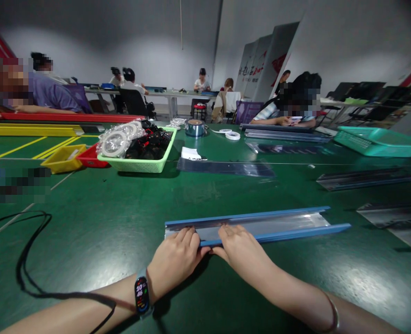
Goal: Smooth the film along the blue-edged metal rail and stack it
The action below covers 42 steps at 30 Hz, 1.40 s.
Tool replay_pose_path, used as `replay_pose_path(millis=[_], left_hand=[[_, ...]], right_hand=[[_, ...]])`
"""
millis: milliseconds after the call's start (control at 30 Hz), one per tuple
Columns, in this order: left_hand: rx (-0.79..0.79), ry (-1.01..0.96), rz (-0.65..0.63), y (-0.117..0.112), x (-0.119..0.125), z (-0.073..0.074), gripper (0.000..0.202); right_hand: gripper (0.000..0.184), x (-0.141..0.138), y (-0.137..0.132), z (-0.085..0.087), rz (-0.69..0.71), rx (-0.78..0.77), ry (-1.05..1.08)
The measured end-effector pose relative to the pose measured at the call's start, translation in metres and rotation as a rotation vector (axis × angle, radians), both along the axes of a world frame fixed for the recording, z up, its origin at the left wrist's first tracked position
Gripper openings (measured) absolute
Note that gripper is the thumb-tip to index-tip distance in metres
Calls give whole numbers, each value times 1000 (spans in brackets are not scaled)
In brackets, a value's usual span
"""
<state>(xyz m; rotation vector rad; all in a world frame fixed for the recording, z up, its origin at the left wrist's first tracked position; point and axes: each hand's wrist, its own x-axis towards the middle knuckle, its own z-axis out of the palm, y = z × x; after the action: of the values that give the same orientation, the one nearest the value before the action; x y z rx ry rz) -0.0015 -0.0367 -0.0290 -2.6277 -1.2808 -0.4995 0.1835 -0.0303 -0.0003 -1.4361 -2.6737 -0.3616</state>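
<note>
A long blue channel strip (pixel 278 222) with a clear film lining lies across the green table (pixel 97 218) in front of me. My left hand (pixel 175 255), with a smartwatch on the wrist, rests at the strip's left end, fingers together and curled over its near edge. My right hand (pixel 238 246) sits beside it, fingers pressed flat onto the clear film and near rail. Both hands touch the strip side by side.
A light green basket (pixel 146 162) of black parts and tape rolls, a red tray (pixel 89 158) and a yellow tray (pixel 64 157) stand at the back left. A black cord (pixel 28 260) loops at left. Grey strips (pixel 365 178) lie right, a teal basket (pixel 379 141) beyond. Several people sit at surrounding tables.
</note>
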Motion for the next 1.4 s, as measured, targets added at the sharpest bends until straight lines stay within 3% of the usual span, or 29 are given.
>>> replay_pose_path(millis=[167, 300, 433, 733, 1033, 1400], left_hand=[[25, -1, -8, 0, -1, -1, 25], [7, 15, -15, 0, -1, -1, 22], [-6, 30, -15, 0, -1, 0, 21], [-6, 17, -13, 1, 0, -2, 17], [6, 22, -14, 1, 0, -2, 19], [-8, 25, -23, 1, -1, 0, 23]], right_hand=[[23, 1, -3, -4, 73, -44, 76], [42, -2, 0, -9, 252, -89, 174], [45, -3, 5, -15, 299, -112, 213], [42, -4, 4, -15, 208, -193, 262], [40, -4, 2, -4, 172, -219, 253], [54, 14, -2, 0, 55, -179, 232]])
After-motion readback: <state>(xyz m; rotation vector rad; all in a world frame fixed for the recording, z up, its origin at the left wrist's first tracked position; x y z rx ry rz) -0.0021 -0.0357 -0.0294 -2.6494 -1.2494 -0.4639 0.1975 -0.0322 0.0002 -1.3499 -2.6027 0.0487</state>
